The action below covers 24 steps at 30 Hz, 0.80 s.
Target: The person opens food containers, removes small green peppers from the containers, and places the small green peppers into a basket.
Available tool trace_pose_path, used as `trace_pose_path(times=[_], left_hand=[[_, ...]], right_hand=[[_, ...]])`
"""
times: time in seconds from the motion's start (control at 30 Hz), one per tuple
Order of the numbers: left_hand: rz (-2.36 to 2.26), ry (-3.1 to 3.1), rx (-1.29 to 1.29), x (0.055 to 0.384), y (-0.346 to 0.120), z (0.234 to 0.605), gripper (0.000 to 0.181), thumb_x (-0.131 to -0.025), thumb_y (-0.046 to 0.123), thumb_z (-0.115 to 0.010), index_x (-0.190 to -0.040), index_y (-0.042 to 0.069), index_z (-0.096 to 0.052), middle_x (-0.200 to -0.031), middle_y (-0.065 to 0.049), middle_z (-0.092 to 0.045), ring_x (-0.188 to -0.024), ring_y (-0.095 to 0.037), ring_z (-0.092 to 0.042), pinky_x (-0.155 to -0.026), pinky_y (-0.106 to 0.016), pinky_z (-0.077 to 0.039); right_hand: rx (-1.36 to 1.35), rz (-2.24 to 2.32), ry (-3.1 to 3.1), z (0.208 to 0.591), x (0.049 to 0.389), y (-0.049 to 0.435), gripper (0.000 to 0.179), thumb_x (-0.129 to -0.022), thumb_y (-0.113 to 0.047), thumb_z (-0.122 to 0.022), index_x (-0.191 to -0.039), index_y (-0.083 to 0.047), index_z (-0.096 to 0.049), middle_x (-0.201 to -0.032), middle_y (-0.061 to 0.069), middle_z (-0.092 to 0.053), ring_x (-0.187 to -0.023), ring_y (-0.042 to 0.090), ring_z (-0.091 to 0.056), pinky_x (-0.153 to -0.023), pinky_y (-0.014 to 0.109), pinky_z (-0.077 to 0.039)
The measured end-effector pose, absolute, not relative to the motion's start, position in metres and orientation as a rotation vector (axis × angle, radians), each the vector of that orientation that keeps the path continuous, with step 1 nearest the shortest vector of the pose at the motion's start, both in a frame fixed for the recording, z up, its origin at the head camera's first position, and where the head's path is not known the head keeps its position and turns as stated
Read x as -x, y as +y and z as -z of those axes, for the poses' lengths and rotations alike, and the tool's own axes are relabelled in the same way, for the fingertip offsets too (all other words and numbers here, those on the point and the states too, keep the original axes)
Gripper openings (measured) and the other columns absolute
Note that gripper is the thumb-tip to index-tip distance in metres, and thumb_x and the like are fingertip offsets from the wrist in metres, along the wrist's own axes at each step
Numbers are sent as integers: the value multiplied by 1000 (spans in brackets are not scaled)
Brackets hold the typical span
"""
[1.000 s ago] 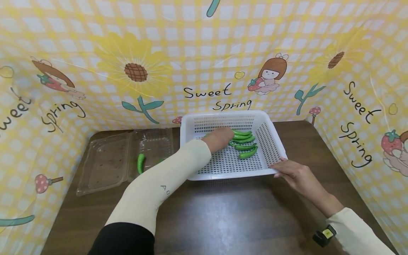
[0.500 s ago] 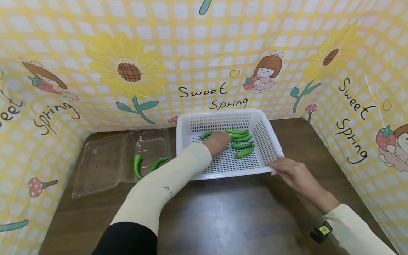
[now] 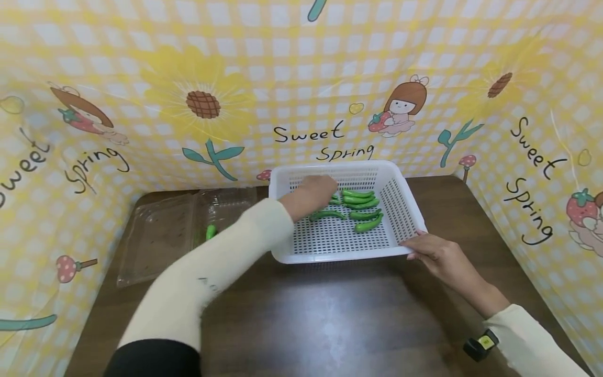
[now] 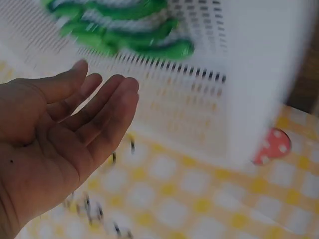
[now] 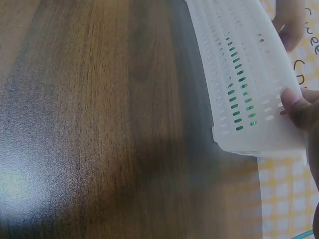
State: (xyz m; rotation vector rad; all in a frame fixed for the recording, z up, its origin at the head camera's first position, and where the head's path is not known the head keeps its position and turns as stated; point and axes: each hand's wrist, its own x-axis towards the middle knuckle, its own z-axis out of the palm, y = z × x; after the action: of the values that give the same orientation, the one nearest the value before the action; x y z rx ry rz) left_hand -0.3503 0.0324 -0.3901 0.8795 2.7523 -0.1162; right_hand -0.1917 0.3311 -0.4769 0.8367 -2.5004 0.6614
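A white perforated plastic basket [image 3: 348, 255] stands on the table with several green chili peppers [image 3: 360, 203] on its floor. My left hand [image 3: 311, 195] hovers over the basket's back left part. In the left wrist view, that left hand [image 4: 75, 119] has loosely bent fingers and holds nothing, apart from the blurred peppers [image 4: 149, 45]. One curved pepper [image 3: 327, 214] lies just in front of it. At the basket's near right corner, my right hand [image 3: 438, 256] grips the rim, its thumb [image 5: 294, 102] on the outer wall in the right wrist view.
A clear plastic clamshell box [image 3: 155, 238] lies open at the left, with a green pepper [image 3: 211, 231] in it, partly hidden by my left sleeve [image 3: 226, 256]. A yellow checked cloth [image 3: 301, 78] walls the back and sides of the brown table [image 3: 320, 314].
My left hand has moved off the peppers, upward and toward the basket's back, uncovering a curved pepper. The left forearm now covers more of the clamshell. My right hand keeps gripping the rim.
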Motion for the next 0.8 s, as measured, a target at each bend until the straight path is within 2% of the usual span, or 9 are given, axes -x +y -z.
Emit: trace_pose_path(times=[0.13, 0.2, 0.33, 0.43, 0.53, 0.67, 0.8], left_hand=[[-15, 2884, -820, 345, -22, 373, 19, -96, 0, -57, -112, 5, -67, -103, -12, -70, -88, -24, -67, -72, -35, -59], [-126, 2907, -771, 341, -53, 373, 23, -96, -2, -56, -116, 3, -67, -106, -15, -71, -85, -26, -67, -65, -35, -58], [-212, 2879, -647, 334, -105, 388, 20, -98, -2, -52, -113, -3, -66, -94, -17, -68, -67, -23, -58, -50, -30, -48], [-245, 2819, -619, 325, -130, 405, 16, -99, 0, -51, -101, -3, -66, -80, -13, -61, -60, -21, -52, -49, -30, -43], [-284, 2776, -610, 314, -147, 424, 12, -99, 7, -57, -96, -2, -64, -75, -8, -59, -60, -19, -53, -53, -29, -46], [-321, 2739, -526, 300, -161, 440, 14, -96, 9, -67, -97, -4, -61, -72, -7, -57, -58, -18, -55, -53, -26, -49], [-346, 2745, -482, 293, -168, 449, 14, -92, 4, -70, -85, 0, -58, -73, -9, -58, -60, -21, -58, -54, -30, -50]], right_hand=[[-841, -658, -2501, 477, 192, 331, 42, -69, 3, -88, -108, -10, -80, -105, 3, -79, -109, 27, -74, -113, 11, -37], [-836, -659, -2507, 477, 191, 332, 42, -69, 3, -88, -108, -10, -80, -105, 2, -79, -111, 25, -73, -113, 11, -36], [-806, -635, -2526, 476, 185, 337, 42, -70, 2, -87, -109, -12, -80, -106, 1, -79, -115, 23, -72, -114, 11, -35], [-793, -623, -2513, 478, 178, 342, 44, -68, 2, -87, -108, -11, -80, -106, 1, -79, -123, 9, -66, -114, 11, -35], [-804, -628, -2493, 480, 175, 342, 46, -65, 3, -87, -108, -11, -80, -106, 1, -79, -127, -4, -59, -114, 10, -35], [-825, -636, -2501, 479, 181, 336, 45, -68, 3, -87, -110, -12, -80, -107, -1, -79, -125, -1, -61, -114, 12, -35], [-844, -669, -2486, 479, 188, 329, 44, -67, 5, -87, -108, -10, -80, -105, 1, -79, -123, -3, -61, -114, 13, -37]])
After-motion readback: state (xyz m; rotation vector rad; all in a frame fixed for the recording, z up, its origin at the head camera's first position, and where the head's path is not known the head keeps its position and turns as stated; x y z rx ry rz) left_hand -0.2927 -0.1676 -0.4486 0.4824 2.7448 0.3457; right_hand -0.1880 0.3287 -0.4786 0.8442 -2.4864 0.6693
